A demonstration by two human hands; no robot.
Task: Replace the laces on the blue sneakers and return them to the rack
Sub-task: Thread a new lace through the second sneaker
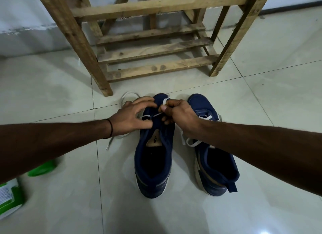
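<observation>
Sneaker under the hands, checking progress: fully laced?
Partly: white lace crosses only near the toe, pinched by the right hand; none nearer the opening.

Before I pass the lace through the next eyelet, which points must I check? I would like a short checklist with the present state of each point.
1. Right hand pinches the white lace: ok.
2. Left hand holds the left sneaker steady: ok.
3. Lace tail on the floor is free of knots: ok.
4. Left sneaker fully laced: not ok, only the crossing between the hands shows.
5. Right sneaker fully laced: cannot tell, the forearm covers part of it.
6. Wooden rack stands upright just ahead: ok.
</observation>
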